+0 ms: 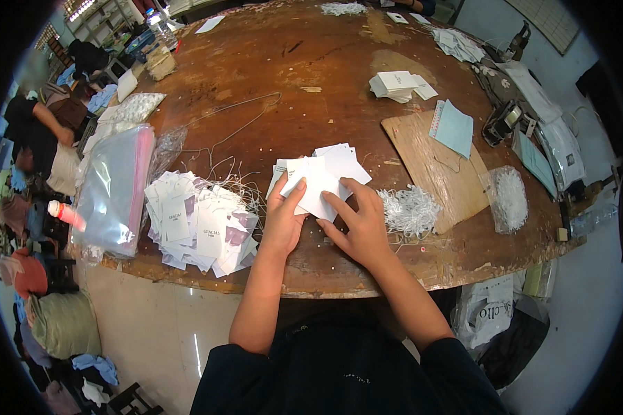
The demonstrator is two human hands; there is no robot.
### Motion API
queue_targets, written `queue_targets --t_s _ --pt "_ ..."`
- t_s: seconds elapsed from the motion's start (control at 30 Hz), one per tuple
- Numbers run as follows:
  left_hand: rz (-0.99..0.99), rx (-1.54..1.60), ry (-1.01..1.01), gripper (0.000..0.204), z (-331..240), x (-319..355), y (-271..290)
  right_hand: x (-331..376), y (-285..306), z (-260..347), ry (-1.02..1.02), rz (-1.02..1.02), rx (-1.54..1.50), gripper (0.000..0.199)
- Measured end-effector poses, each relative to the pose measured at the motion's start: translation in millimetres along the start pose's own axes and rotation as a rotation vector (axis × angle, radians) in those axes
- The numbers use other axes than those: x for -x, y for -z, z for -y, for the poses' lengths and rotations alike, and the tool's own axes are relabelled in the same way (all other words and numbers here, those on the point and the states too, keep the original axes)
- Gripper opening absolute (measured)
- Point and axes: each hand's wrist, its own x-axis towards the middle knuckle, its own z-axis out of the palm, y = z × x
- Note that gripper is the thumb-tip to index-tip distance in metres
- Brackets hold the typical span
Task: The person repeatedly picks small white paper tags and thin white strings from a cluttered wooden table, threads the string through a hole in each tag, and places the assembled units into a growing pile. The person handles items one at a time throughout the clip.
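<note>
My left hand (pixel 284 218) is closed on several white hang tags (pixel 316 182), its thumb lying across their face. My right hand (pixel 358 220) is open against these tags; its fingers are spread, with the fingertips touching the top tag and its right edge. More white tags (pixel 342 163) lie fanned just behind my hands. Left of my left hand spreads a loose heap of printed tags (pixel 211 229) with strings attached. A tangled bundle of white tag strings (pixel 410 211) lies to the right of my right hand.
Clear plastic bags (pixel 118 187) lie at the left of the wooden table (pixel 311 114). A worn board (pixel 422 166) with blue paper (pixel 453 127) lies right, beside a bagged white bundle (pixel 509 200). Stacked cards (pixel 393 86) sit farther back. Another person (pixel 38 131) is at the left.
</note>
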Motion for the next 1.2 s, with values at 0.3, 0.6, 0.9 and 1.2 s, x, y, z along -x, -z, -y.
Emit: queue_targets --t_s 0.3,0.6,0.9,1.2 --pt "0.001 0.019 -0.006 0.042 2.8 0.8 2.5 -0.3 0.8 0.6 -0.002 -0.002 0.006 0.051" --pt "0.004 0.000 -0.030 0.043 1.9 -0.3 2.4 -1.8 18.3 -5.2 -0.067 -0.047 0.070 0.053" --pt "0.014 -0.073 0.010 0.045 3.5 2.0 -3.9 39.6 79.5 -82.5 -0.612 -0.022 0.268 0.011" --pt "-0.010 -0.088 0.027 0.047 4.2 4.3 -6.2 29.6 104.8 -68.5 -0.636 -0.243 -0.019 0.010"
